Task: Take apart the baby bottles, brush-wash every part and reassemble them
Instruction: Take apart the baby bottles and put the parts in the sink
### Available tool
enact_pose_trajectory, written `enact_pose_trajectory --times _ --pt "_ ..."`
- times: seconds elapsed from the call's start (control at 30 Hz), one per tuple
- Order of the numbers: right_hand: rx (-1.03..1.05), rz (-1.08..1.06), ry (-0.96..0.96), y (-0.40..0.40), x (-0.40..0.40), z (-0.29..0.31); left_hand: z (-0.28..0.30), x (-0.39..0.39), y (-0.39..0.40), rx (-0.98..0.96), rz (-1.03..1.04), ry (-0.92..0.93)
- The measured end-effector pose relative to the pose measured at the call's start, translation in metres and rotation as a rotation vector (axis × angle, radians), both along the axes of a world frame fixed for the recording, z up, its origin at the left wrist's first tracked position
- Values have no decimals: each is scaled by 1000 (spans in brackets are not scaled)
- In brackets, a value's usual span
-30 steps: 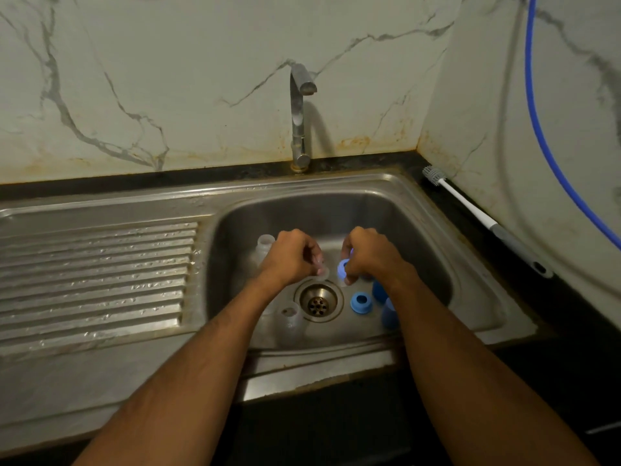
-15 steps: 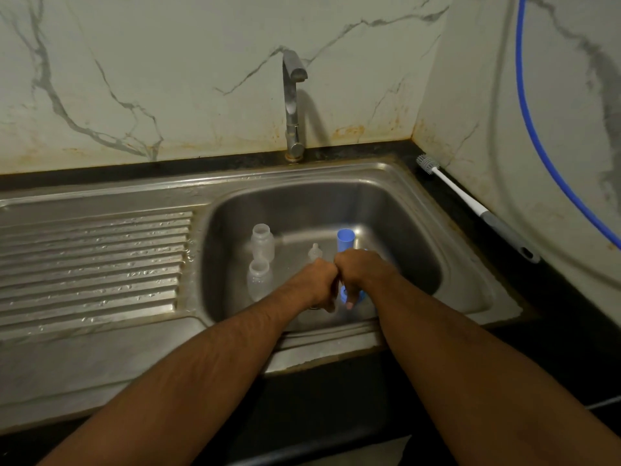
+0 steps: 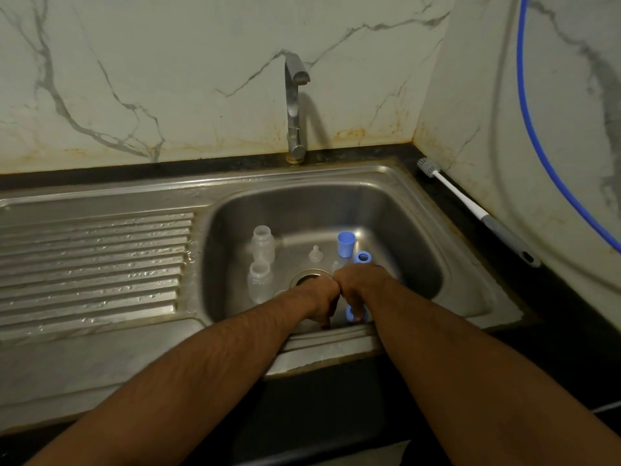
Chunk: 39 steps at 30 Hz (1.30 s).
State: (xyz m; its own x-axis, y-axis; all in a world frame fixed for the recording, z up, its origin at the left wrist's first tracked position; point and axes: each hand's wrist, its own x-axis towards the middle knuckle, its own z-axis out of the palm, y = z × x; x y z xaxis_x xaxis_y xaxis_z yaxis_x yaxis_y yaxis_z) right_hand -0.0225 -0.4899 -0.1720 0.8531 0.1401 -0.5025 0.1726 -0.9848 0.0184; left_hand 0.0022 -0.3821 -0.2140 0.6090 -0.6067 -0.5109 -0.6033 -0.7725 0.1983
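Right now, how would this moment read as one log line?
phase: disassembly | right hand: holds blue ring | left hand: curled, hold unclear | sink: two bottles, nipple, blue cap, ring | brush: unused

Two clear bottles [image 3: 263, 244] [image 3: 259, 280] upright in basin; blue cap [image 3: 346, 243] upright.

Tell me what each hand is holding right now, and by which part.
The right hand pinches a blue ring by its rim. Whether the left hand holds anything cannot be told.
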Motion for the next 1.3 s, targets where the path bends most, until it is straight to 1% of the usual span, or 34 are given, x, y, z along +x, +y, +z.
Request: enact_pose_trajectory --times 0.03,0.13,0.23,0.27,0.33,0.43,0.5,0.6,0.67,0.73,0.83,0.93,1.1,1.3 --pt "3 -10 -7 -1 0 -2 0 0 0 -2 -3 1" --pt "33 -149 45 -4 1 -5 1 0 0 -33 -15 3" --pt "44 -213 81 -5 2 -7 1 1 2 -109 -12 -33" --pt "39 -225 66 -6 3 -8 0 2 3 -149 5 -50" --pt "51 -239 -21 -6 5 -5 1 4 6 -226 58 -73" --pt "109 -297 -230 -7 9 7 10 8 10 -289 145 -120" --pt "156 -351 -363 -6 12 19 19 14 15 -326 210 -206" --pt "260 -429 -498 -5 22 38 33 25 25 -459 317 -384" --pt "327 -441 -588 -1 30 48 45 36 29 -508 380 -490" --pt "374 -442 -679 5 40 55 54 44 31 -530 456 -554" --pt "406 -440 -786 11 50 62 60 59 33 -630 576 -588" --pt "420 -427 -863 10 57 65 63 73 30 -744 639 -601" --pt "437 -438 -850 4 68 59 76 98 24 -830 647 -675" --pt "460 -432 -839 -5 85 57 85 135 19 -842 649 -724"
